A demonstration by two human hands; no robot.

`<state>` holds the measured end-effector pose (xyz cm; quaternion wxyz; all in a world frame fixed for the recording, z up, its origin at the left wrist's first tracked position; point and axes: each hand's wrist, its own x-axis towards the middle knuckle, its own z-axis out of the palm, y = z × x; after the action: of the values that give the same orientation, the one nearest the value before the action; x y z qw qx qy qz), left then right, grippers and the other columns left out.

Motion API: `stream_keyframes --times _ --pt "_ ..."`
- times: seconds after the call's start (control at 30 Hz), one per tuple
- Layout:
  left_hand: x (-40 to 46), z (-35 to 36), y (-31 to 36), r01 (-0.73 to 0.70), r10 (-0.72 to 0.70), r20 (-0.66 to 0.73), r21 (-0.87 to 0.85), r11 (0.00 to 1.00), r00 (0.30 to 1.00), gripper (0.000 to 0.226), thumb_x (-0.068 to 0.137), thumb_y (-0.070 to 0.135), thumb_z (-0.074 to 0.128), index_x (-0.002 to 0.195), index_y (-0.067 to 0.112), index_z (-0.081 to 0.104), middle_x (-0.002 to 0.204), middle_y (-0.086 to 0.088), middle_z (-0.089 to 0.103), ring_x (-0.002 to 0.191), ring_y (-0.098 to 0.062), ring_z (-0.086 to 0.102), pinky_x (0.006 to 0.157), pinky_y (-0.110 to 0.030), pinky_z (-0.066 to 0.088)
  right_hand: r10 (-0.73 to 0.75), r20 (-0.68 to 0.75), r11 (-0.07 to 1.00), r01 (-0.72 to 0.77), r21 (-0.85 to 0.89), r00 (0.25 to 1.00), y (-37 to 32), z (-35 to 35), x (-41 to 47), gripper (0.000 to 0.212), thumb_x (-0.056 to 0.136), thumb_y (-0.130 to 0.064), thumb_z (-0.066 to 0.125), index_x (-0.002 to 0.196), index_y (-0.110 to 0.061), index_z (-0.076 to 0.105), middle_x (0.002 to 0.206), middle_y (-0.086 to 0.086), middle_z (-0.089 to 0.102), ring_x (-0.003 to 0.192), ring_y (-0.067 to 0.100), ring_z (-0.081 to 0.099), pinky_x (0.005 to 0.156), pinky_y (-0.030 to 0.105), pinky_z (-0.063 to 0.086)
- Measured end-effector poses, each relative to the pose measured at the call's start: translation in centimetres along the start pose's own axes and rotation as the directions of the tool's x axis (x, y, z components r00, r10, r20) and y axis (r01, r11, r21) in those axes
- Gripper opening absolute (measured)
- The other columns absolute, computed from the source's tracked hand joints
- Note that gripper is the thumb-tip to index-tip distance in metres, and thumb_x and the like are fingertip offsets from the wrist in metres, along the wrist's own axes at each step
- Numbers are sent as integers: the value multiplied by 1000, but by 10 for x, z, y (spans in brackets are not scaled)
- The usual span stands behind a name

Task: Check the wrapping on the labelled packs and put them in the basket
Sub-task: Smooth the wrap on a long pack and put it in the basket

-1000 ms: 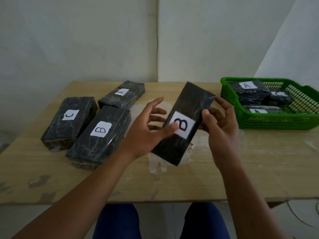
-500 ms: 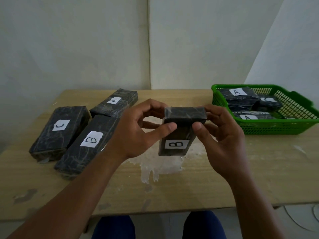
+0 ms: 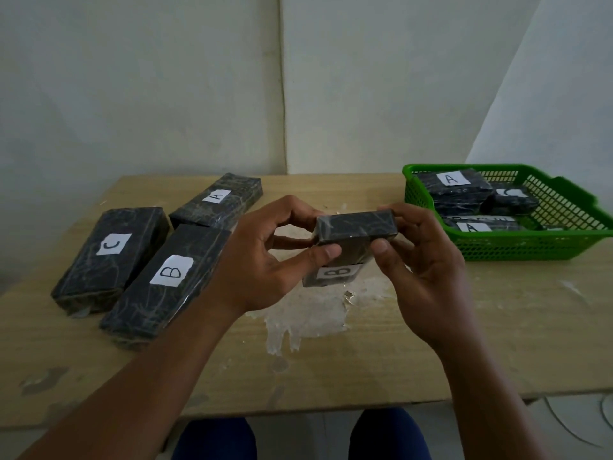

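1. Holding one B pack (image 3: 345, 250) above the table (image 3: 497, 343), both hands grip its upper end: the left hand (image 3: 265, 260) pinches it with thumb in front and fingers behind, and the right hand (image 3: 424, 260) does the same on the other side. Its end face is turned toward the camera, so I judge the wrap check to be under way.
2. Done so far: the basket (image 3: 517, 247) at right already holds several packs; two A labels and part of a third label show.
3. Left to do: this pack, plus three lying at left, marked C (image 3: 109, 257), B (image 3: 166, 280) and A (image 3: 217, 200).
4. Hard to tell: the held pack's back and far end are hidden, its label is partly covered by the thumbs, and the basket's count is unclear since packs overlap.
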<state>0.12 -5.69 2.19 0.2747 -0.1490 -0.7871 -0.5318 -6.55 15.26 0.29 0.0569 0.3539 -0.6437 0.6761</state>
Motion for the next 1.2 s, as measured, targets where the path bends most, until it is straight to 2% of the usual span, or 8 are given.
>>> stream_keyframes --times 0.23,0.37,0.57,0.73,0.87,1.0,1.1,1.2 --pt "11 -1 1 134 -155 -153 -137 981 976 15 89 34 75 97 27 64 97 11 74 94 -17 73 68 -32 63 227 66 974 -224 -39 972 8 7 1 53 99 -40 68 149 -30 51 133 1 69 120 21 71 92 45 62" --pt "21 -1 1 331 -425 -322 -307 892 846 19 99 35 70 104 16 71 101 -8 78 98 -22 78 67 -29 62 502 196 865 -494 -91 843 9 11 -5 51 83 -48 71 130 -27 66 118 0 78 106 19 78 80 38 66" --pt "13 -4 -6 670 -653 154 -236 704 741 72 75 35 78 143 26 56 109 -6 81 98 -22 79 82 -35 62 665 83 724 -668 173 742 7 8 10 35 90 -38 69 112 -11 75 99 8 82 86 20 80 74 33 61" --pt "15 -4 -5 707 -683 219 -369 604 697 37 94 18 68 131 21 69 110 -6 80 89 -21 78 67 -31 62 605 305 698 -674 242 735 -4 -4 23 50 82 -17 78 130 -11 65 119 11 79 104 25 77 81 32 63" --pt "22 -8 -3 716 -670 268 -368 594 693 43 74 22 74 117 15 75 99 -1 79 83 -14 76 68 -27 63 652 261 648 -701 297 712 -13 3 39 52 76 -14 73 126 0 67 118 17 78 98 25 79 76 28 64" --pt "32 -8 -1 749 -733 242 -423 510 636 12 90 8 67 97 8 77 83 -2 76 70 -9 74 60 -21 63 722 200 565 -731 383 663 -16 10 50 27 99 -8 65 121 7 67 109 20 76 83 23 80 66 28 65" --pt "35 -9 0 760 -753 233 -428 488 615 29 92 6 66 68 14 80 71 1 73 64 -8 72 57 -20 62 742 175 553 -738 387 647 -15 13 53 28 99 -5 62 124 8 63 111 24 74 78 24 80 61 28 64" --pt "36 -10 0 765 -761 225 -423 486 608 23 92 5 67 72 12 75 67 1 71 63 -8 71 55 -19 61 738 179 556 -737 384 650 -13 13 53 28 99 -2 62 124 11 62 113 26 73 78 24 80 59 26 62"
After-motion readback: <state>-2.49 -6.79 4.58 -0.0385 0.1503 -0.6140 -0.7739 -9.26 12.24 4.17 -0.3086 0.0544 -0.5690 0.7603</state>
